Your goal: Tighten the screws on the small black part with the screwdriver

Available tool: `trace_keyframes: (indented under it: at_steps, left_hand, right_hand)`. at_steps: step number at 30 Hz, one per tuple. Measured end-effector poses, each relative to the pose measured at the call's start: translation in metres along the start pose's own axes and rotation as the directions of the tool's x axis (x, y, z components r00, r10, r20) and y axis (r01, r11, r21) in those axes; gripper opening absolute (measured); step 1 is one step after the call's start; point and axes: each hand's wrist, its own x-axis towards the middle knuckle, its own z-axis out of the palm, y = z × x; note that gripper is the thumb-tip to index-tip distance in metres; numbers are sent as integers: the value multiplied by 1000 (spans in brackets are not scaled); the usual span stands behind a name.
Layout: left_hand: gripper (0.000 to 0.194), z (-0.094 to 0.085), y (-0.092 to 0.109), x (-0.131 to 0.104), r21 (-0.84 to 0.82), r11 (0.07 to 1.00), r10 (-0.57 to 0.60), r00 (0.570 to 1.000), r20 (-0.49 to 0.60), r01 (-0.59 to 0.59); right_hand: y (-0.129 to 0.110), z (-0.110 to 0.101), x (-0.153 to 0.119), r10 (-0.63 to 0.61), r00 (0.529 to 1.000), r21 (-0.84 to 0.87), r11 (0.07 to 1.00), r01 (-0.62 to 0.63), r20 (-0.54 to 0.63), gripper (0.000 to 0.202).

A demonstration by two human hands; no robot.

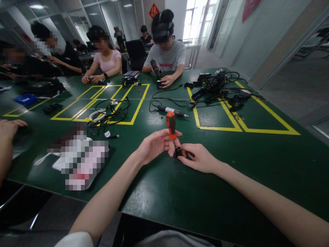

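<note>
An orange and grey screwdriver (pixel 171 126) stands nearly upright in front of me, its tip down at a small black part (pixel 177 151) on the green table (pixel 149 185). Around the screwdriver's lower handle and shaft curl the fingers of my left hand (pixel 157 145), palm partly turned up. My right hand (pixel 199 157) pinches the black part from the right side. Where the tip meets the part is too small to make out.
Beyond my hands lies a black and silver electric screwdriver (pixel 173 111) with its cable. Black cables (pixel 216 85) are heaped at the back right, others (pixel 110 115) at the left. Pouches (pixel 87 164) lie front left. Across the table a person (pixel 167 55) holds a dark tool.
</note>
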Motion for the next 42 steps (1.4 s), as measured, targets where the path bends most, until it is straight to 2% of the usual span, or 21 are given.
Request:
trace_keyframes:
  at_steps: [7, 13, 19, 25, 31, 38, 42]
  left_hand:
    - [44, 3, 1, -4, -31, 998, 48, 997, 61, -46]
    - [62, 5, 0, -4, 25, 999, 44, 994, 96, -47]
    - [48, 5, 1, -6, -51, 997, 57, 995, 78, -53]
    - [62, 6, 3, -7, 5, 1000, 27, 994, 104, -28]
    - [46, 3, 0, -7, -37, 998, 56, 994, 97, -53]
    - [60, 6, 4, -8, 41, 999, 23, 995, 98, -28]
    - [51, 4, 2, -8, 19, 999, 40, 995, 89, -41]
  right_hand:
    - [0, 2, 0, -6, 1000, 18, 1000, 7, -26, 16]
    - [0, 2, 0, 2, 1000, 22, 1000, -2, -9, 13]
    - [4, 4, 0, -1, 1000, 24, 1000, 1, -18, 12]
    - [2, 3, 1, 0, 1000, 28, 1000, 1, -24, 12]
    - [1, 3, 1, 13, 1000, 28, 1000, -13, -8, 15]
    - [2, 4, 2, 7, 1000, 24, 1000, -6, -19, 12]
    - [1, 3, 1, 6, 1000, 24, 1000, -6, -12, 13]
